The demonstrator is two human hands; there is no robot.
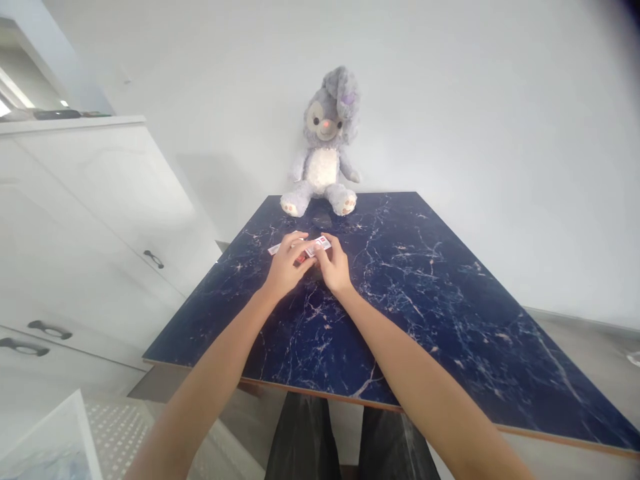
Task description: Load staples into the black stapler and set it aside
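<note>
My left hand [286, 265] and my right hand [334, 267] meet over the far middle of a dark blue marbled table [425, 300]. Both have their fingers curled around a small stack of playing cards [318, 245] with white and red faces. One end of the cards sticks out past my left hand, the other lies between my right thumb and fingers. The cards are just above the tabletop or resting on it; which, I cannot tell.
A grey and white plush rabbit [325, 143] sits at the table's far edge against a white wall. White cabinets with dark handles [153, 259] stand along the left. My dark trousers [345, 440] show below the near edge.
</note>
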